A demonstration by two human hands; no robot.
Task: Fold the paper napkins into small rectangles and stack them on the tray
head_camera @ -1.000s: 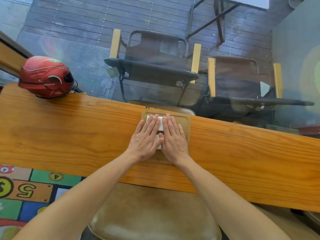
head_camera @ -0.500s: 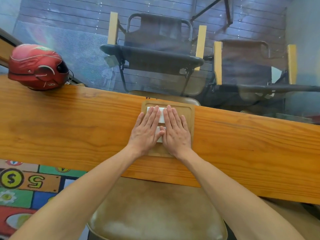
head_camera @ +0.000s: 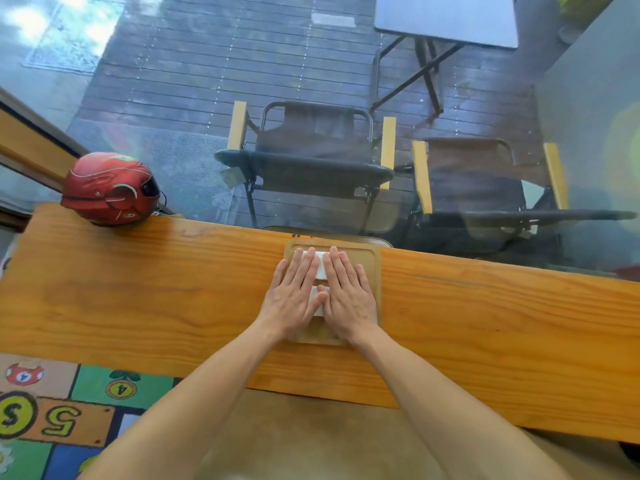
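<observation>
Head view: left hand [head_camera: 294, 296] and right hand [head_camera: 348, 292] are lying flat, fingers extended, pressing the white napkins [head_camera: 321, 268] onto the tray [head_camera: 375, 271] at desk [head_camera: 138, 299] centre. Nothing is being gripped. Helmet [head_camera: 110, 188] at 10 o'clock. Risk: palms lifting unevenly could be dragging the stack askew or letting folds spring open.

White napkins [head_camera: 321, 268], tan tray [head_camera: 375, 271], orange-grained wooden table [head_camera: 138, 299], red helmet [head_camera: 110, 188]

The wearer's view tipped up toward 12 o'clock, revealing a grey folding table [head_camera: 446, 19]; nothing else visibly shifted.
</observation>
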